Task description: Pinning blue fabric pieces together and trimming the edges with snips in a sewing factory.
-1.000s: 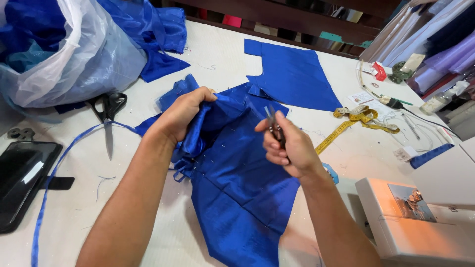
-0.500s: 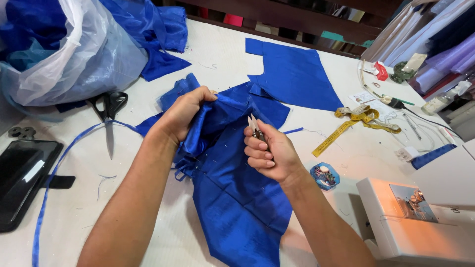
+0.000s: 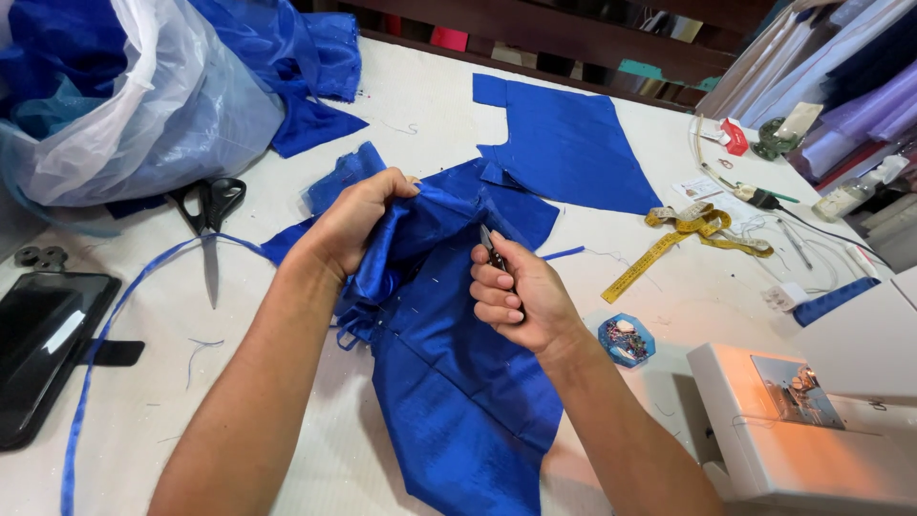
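Head view: left hand (image 3: pixel 358 218) bunching blue satin fabric (image 3: pixel 449 354) in the middle of the white bench (image 3: pixel 287 401), fingers clenched on a gathered fold. Right hand (image 3: pixel 521 298) just beside, fingers curled round small thread snips (image 3: pixel 492 244), tips at the cloth. Black scissors (image 3: pixel 212 215) left.
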